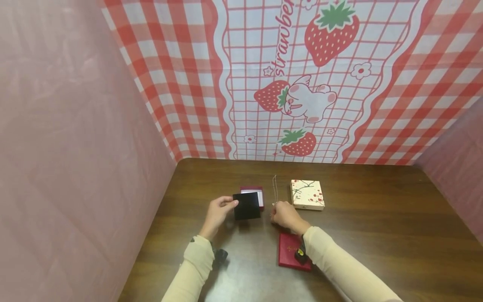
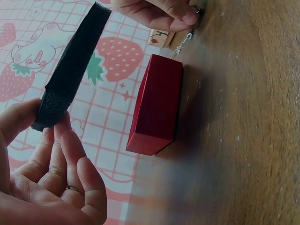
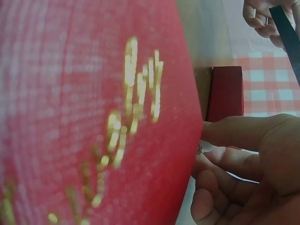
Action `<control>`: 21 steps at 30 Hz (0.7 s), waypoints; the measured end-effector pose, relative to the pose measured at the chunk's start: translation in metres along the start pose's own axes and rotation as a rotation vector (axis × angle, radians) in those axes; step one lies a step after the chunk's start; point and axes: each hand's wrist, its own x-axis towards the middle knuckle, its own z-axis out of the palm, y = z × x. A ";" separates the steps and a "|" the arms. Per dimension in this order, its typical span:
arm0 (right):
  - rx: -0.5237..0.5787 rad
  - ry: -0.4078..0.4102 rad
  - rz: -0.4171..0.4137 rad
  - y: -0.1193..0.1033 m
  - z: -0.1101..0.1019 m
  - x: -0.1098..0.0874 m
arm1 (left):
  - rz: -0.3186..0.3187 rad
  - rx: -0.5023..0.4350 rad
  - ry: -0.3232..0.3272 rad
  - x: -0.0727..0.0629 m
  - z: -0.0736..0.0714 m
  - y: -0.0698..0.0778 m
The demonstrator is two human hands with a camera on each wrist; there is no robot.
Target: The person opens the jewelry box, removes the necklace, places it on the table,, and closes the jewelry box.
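My left hand [image 1: 217, 214] pinches a black foam pad [image 1: 247, 206] by its left edge, thumb on top. In the left wrist view the foam pad [image 2: 72, 70] appears edge-on, thick and raised off the table. Under and behind it sits a small red box base [image 2: 157, 105] with a white inside, partly covered by the pad in the head view. My right hand [image 1: 287, 216] pinches part of a thin silver necklace [image 1: 276, 191] at the table. Its chain runs away from the fingers in a narrow loop; the part inside the fingers is mostly hidden.
A red box lid [image 1: 288, 251] with gold print lies under my right wrist, close to the wrist camera. To the right of the necklace stands a cream box [image 1: 307, 195] with a branch-and-blossom print. A strawberry-patterned cloth [image 1: 294, 100] hangs behind the wooden table [image 1: 370, 218].
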 end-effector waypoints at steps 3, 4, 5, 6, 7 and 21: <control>0.006 -0.023 0.006 -0.001 0.001 -0.001 | 0.000 0.012 -0.007 -0.010 0.000 0.016; 0.005 -0.029 0.008 -0.001 0.001 -0.001 | 0.006 0.016 -0.007 -0.010 0.000 0.015; 0.001 -0.030 0.005 -0.001 0.001 -0.002 | 0.004 0.015 -0.005 -0.008 0.000 0.012; -0.001 -0.036 0.006 -0.001 0.001 -0.002 | 0.000 0.012 -0.002 -0.005 0.000 0.008; 0.000 -0.043 0.010 -0.002 0.001 -0.002 | -0.002 0.008 0.000 -0.002 0.001 0.003; -0.001 -0.060 -0.021 0.000 -0.001 -0.005 | -0.022 0.006 0.012 0.011 0.002 -0.019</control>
